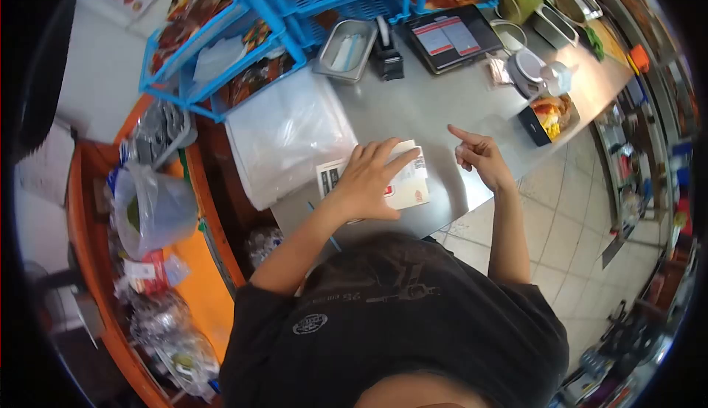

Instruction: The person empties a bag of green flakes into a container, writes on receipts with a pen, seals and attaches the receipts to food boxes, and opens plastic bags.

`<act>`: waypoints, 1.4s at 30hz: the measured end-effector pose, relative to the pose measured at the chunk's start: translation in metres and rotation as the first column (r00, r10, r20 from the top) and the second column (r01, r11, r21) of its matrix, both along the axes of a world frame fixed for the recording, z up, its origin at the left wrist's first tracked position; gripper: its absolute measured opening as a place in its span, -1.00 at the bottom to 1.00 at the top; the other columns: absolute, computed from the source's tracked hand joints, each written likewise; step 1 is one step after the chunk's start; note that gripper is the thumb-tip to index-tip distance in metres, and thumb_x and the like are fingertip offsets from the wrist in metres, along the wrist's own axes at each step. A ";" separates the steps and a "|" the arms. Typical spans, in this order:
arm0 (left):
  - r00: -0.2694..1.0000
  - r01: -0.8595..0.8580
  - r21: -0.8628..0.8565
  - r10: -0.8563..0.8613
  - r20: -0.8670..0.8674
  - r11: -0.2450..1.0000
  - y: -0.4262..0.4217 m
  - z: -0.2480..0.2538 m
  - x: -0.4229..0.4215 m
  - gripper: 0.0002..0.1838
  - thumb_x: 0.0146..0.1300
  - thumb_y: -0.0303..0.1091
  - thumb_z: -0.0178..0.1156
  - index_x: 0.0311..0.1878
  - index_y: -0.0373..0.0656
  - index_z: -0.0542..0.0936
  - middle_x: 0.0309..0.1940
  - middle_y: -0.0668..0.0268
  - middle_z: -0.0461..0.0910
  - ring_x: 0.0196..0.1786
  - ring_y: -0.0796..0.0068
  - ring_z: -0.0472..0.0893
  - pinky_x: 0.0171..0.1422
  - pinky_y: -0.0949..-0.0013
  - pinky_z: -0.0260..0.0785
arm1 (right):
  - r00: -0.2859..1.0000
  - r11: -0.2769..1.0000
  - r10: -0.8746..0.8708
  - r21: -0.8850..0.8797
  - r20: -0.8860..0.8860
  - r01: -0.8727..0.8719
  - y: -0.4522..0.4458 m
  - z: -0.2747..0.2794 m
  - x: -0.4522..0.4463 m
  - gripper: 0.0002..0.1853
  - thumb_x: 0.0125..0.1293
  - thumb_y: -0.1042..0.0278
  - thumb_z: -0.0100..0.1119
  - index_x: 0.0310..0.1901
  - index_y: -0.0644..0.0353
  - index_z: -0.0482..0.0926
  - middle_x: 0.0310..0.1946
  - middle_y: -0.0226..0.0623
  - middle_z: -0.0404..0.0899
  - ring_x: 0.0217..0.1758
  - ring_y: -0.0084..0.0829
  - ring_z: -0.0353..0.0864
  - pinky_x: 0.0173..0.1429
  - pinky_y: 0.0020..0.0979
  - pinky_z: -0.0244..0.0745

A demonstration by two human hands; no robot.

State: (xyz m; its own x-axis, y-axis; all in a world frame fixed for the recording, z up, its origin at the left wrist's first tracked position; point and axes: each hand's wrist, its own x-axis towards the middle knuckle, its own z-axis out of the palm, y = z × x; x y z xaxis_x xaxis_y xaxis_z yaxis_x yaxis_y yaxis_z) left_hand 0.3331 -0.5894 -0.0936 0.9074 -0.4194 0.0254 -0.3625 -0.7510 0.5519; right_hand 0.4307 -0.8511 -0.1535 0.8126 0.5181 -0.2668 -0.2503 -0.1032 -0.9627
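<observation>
My left hand [372,181] lies spread over a flat white printed carton [410,185] near the table's front edge, its fingers apart. The palm covers much of the carton, which has dark and red print and a small code at one corner. My right hand [483,159] hovers to the right of the carton, index finger stretched out and the other fingers curled; I see nothing clearly held in it. Left of the carton sits a stack of clear plastic bags [291,139].
Blue plastic crates [221,76] line the back. A metal tray [346,50], a black dispenser [386,58] and a tablet [453,38] stand before them. At right are a black food box [549,119] and a round scale-like device [525,65]. An orange shelf [195,290] holds plastic items.
</observation>
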 end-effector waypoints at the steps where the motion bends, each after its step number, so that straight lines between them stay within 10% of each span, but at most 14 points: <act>1: 1.000 0.018 -0.006 -0.018 0.014 1.000 0.002 0.007 0.000 0.03 -0.45 -0.19 0.41 0.34 0.00 0.37 0.28 0.05 0.26 0.25 -0.01 0.31 0.31 0.06 0.12 | 0.999 0.995 0.047 0.089 0.009 -0.048 0.002 0.020 -0.006 -0.46 0.29 0.48 0.13 0.32 0.15 0.35 -0.59 -0.49 0.45 -0.51 -0.68 0.33 -0.38 -0.58 0.28; 6: 0.993 0.098 -0.053 -0.094 0.075 0.994 -0.001 0.044 -0.005 0.03 -0.49 -0.22 0.39 0.31 -0.07 0.39 0.26 0.06 0.28 0.23 -0.03 0.33 0.29 0.08 0.16 | 0.951 0.924 0.287 0.228 0.113 -0.306 0.024 0.062 -0.016 -0.18 0.25 0.36 0.22 0.48 0.07 0.01 -0.61 -0.48 0.41 -0.53 -0.64 0.36 -0.44 -0.55 0.28; 9: 0.989 0.105 -0.057 -0.098 0.113 0.993 -0.001 0.062 -0.012 0.04 -0.50 -0.23 0.40 0.31 -0.06 0.38 0.26 0.05 0.28 0.23 -0.03 0.33 0.29 0.08 0.17 | 0.909 0.909 0.412 -0.038 -0.067 -0.415 0.033 0.030 -0.015 -0.14 0.17 0.22 0.33 0.46 0.11 0.09 -0.57 -0.41 0.47 -0.49 -0.60 0.43 -0.43 -0.52 0.32; 15: 0.999 0.004 0.002 -0.004 0.034 1.000 -0.006 0.053 -0.011 0.03 -0.44 -0.16 0.42 0.33 -0.03 0.37 0.32 0.06 0.22 0.29 0.00 0.28 0.34 0.08 0.11 | 0.997 0.930 -0.077 -0.362 -0.013 0.067 0.001 -0.044 -0.017 -0.29 0.15 0.13 0.35 0.28 0.25 0.33 -0.54 -0.28 0.55 -0.49 -0.52 0.48 -0.40 -0.48 0.38; 23: 0.948 -0.265 0.094 0.241 0.209 0.960 -0.011 0.013 -0.024 -0.12 -0.20 0.04 0.45 0.24 -0.15 0.46 0.17 0.02 0.40 0.22 0.06 0.36 0.33 0.10 0.13 | 0.989 0.963 -0.148 -0.225 0.019 0.148 0.017 -0.041 -0.007 -0.44 0.28 -0.02 0.19 0.12 0.29 0.47 -0.31 -0.15 0.62 -0.25 -0.41 0.60 -0.13 -0.41 0.49; 26: 0.737 -0.626 0.153 0.645 -0.204 0.764 0.033 0.023 -0.048 -0.37 0.06 0.02 0.34 0.08 -0.27 0.55 -0.16 0.01 0.57 -0.09 0.16 0.59 -0.05 0.30 0.40 | 0.995 0.995 -0.076 -0.058 0.061 0.080 0.041 -0.057 -0.006 -0.36 0.29 -0.03 0.16 0.26 0.25 0.36 0.04 -0.01 0.51 0.14 -0.28 0.48 0.22 -0.31 0.35; 30: 0.433 -0.518 0.394 0.630 -0.644 0.759 0.057 0.004 -0.082 -0.50 0.25 -0.07 0.22 0.06 -0.31 0.51 -0.16 0.02 0.59 -0.20 0.28 0.64 -0.20 0.31 0.45 | 0.993 0.993 0.113 0.042 0.022 -0.114 0.070 -0.058 -0.018 -0.30 0.26 0.03 0.18 0.34 0.26 0.26 0.17 -0.09 0.41 0.27 -0.27 0.35 0.36 -0.31 0.19; 33: 0.387 -0.771 -0.158 0.256 -0.886 0.616 0.041 -0.056 -0.100 -0.46 0.27 -0.11 0.21 0.19 -0.29 0.42 -0.02 0.10 0.56 -0.09 0.36 0.62 -0.14 0.32 0.45 | 0.988 0.989 0.150 -0.004 -0.046 -0.150 0.057 -0.041 -0.029 -0.24 0.19 0.05 0.24 0.34 0.28 0.25 0.22 -0.06 0.35 0.30 -0.22 0.33 0.39 -0.29 0.17; 36: 0.601 -0.768 -0.446 0.278 -0.749 0.459 0.037 -0.077 -0.089 -0.37 0.27 -0.15 0.22 0.30 -0.27 0.30 0.09 0.19 0.50 0.00 0.37 0.56 -0.02 0.34 0.43 | 0.986 0.950 0.164 -0.265 -0.026 -0.165 0.013 -0.032 -0.055 -0.13 0.03 -0.07 0.30 0.32 0.30 0.28 0.29 0.04 0.21 0.32 -0.06 0.30 0.40 -0.20 0.18; 42: 0.651 -0.754 -0.524 0.345 -0.676 0.395 0.034 -0.092 -0.059 -0.45 0.23 -0.22 0.24 0.23 -0.25 0.38 0.08 0.21 0.49 0.07 0.44 0.49 0.15 0.41 0.33 | 0.980 0.975 -0.146 -0.186 -0.133 0.120 0.015 -0.029 -0.132 -0.15 0.02 -0.03 0.22 0.35 0.23 0.27 0.22 0.04 0.23 0.32 -0.10 0.24 0.35 -0.19 0.21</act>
State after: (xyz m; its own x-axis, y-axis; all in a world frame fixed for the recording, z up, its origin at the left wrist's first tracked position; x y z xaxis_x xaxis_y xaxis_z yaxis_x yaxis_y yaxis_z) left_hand 0.2743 -0.5549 -0.1851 0.9091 0.1689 -0.3807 0.3782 0.0479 0.9245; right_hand 0.2986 -0.8356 -0.1823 0.8167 0.3424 -0.4645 -0.4091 -0.2241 -0.8846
